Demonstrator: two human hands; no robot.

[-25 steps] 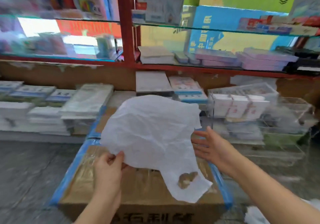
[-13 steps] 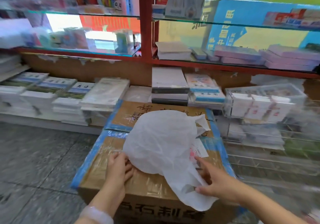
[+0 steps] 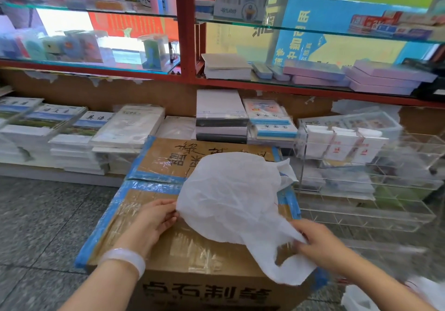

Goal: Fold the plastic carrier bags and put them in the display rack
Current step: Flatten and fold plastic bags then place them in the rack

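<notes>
A crumpled white plastic carrier bag lies spread over the top of a taped cardboard box. My left hand pinches the bag's left edge against the box top. My right hand holds the bag's lower right part, near a handle loop that hangs over the box's front edge. To the right stands a clear acrylic display rack with several tiers; its upper tier holds white folded packs.
A second cardboard box sits behind the first. Stacks of books line a low shelf at the left. A red-framed glass shelving unit rises behind. More white plastic lies on the tiled floor at the lower right.
The bag has come down from mid-air onto the box top. Both hands lowered with it, and my right hand moved to the bag's lower right handle area.
</notes>
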